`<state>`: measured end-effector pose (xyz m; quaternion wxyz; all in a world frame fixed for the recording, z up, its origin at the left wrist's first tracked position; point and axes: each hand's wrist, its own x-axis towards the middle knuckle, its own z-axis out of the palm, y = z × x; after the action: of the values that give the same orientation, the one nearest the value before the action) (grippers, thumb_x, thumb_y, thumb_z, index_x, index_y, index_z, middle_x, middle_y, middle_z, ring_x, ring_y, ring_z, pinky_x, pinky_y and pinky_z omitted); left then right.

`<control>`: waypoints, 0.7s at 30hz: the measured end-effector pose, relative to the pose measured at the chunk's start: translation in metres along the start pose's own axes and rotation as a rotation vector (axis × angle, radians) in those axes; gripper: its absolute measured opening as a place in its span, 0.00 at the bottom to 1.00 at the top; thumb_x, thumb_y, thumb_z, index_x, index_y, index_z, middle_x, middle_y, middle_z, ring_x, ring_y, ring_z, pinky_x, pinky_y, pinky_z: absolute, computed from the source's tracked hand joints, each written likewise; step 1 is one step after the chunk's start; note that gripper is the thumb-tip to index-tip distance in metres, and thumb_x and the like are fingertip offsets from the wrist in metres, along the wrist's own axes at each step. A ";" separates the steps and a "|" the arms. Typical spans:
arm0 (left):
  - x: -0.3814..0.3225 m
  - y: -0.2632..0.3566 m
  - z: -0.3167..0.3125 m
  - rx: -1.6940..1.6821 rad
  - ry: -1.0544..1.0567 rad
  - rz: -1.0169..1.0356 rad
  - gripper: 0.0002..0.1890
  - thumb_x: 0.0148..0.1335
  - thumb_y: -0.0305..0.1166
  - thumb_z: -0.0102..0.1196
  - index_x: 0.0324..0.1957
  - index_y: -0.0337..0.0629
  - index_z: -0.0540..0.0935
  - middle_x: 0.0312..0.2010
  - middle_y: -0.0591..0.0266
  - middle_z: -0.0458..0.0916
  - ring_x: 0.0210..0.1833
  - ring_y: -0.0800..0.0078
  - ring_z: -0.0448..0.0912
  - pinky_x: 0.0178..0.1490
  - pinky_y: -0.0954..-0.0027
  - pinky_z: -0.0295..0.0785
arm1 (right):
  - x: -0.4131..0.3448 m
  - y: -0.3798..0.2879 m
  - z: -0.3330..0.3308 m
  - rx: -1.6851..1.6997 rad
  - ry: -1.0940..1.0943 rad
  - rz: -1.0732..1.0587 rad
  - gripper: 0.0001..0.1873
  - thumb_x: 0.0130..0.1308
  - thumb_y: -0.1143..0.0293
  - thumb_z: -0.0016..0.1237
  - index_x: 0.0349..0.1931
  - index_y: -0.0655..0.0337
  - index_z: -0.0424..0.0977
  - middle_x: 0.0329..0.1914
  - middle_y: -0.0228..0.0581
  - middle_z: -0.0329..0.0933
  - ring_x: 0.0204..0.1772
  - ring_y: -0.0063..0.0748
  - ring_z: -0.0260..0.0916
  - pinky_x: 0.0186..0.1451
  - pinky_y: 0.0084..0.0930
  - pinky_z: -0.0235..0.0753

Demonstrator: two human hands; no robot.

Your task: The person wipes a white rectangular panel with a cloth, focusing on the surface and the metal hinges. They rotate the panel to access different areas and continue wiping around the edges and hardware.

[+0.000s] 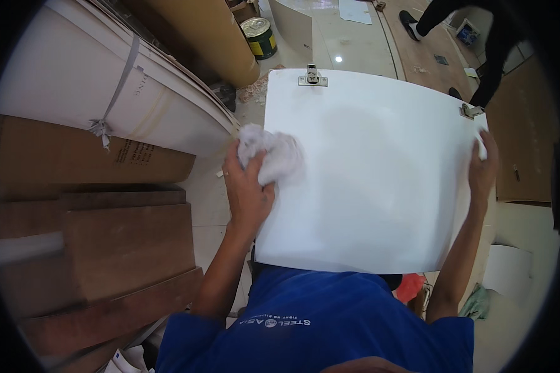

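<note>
A white cabinet door panel lies before me, its near edge against my body. Two metal concealed hinges are fixed near its far edge: one hinge toward the left, another hinge at the far right corner. My left hand grips a bunched white cloth at the panel's left edge; the cloth overlaps the panel's face and looks slightly blurred. At the opposite side, my right hand holds the panel's right edge, with its fingers partly hidden there.
Strapped rolled sheets and a printed cardboard box crowd the left, above stacked brown boards. A large brown roll and a paint can stand beyond. Another person's legs are at the far right, near a brown board.
</note>
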<state>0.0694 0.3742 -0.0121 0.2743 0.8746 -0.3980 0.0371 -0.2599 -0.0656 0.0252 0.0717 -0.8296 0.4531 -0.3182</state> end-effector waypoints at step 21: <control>0.164 0.015 0.041 0.179 0.013 0.020 0.28 0.65 0.36 0.71 0.66 0.42 0.84 0.65 0.42 0.71 0.66 0.38 0.72 0.67 0.40 0.72 | 0.034 -0.231 0.176 0.113 -0.408 -0.417 0.21 0.80 0.54 0.52 0.64 0.56 0.82 0.57 0.41 0.87 0.64 0.43 0.80 0.78 0.49 0.63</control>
<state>0.1636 0.2342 0.0060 0.1970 0.8914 -0.4000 0.0810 0.0209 0.0109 -0.0034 0.1403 -0.9464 0.2306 -0.1775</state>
